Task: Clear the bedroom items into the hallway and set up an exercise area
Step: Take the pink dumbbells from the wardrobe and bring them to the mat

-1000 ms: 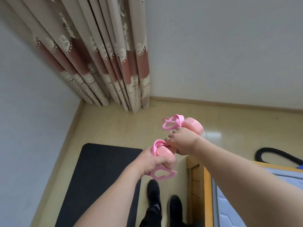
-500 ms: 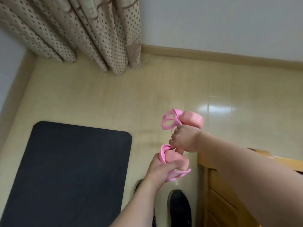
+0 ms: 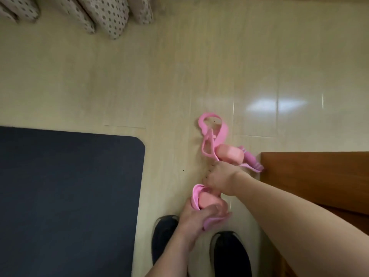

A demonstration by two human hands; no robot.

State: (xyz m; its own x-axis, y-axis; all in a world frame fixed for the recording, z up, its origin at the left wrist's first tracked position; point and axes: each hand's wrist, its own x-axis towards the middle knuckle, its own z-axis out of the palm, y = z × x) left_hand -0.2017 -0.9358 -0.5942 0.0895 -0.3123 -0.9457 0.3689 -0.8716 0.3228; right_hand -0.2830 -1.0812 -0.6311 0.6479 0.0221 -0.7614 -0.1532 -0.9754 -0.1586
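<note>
Mat [image 3: 65, 196] left, prob. bed frame [image 3: 319, 176] right

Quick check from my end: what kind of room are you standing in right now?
Probably a bedroom corner: tiled floor, spotted curtain hems at the top, a wooden furniture edge on the right, a dark exercise mat on the left.

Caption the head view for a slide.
Both hands, left hand and right hand, grip a pink exerciser beside the dark mat.

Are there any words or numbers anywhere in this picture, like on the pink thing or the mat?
None can be read.
Pink exerciser, held in both hands: no letters or numbers show.
Dark mat: plain, no label in view.
Black shoes: no brand mark shows.
Dotted curtain: only a dot pattern, no text.
</note>
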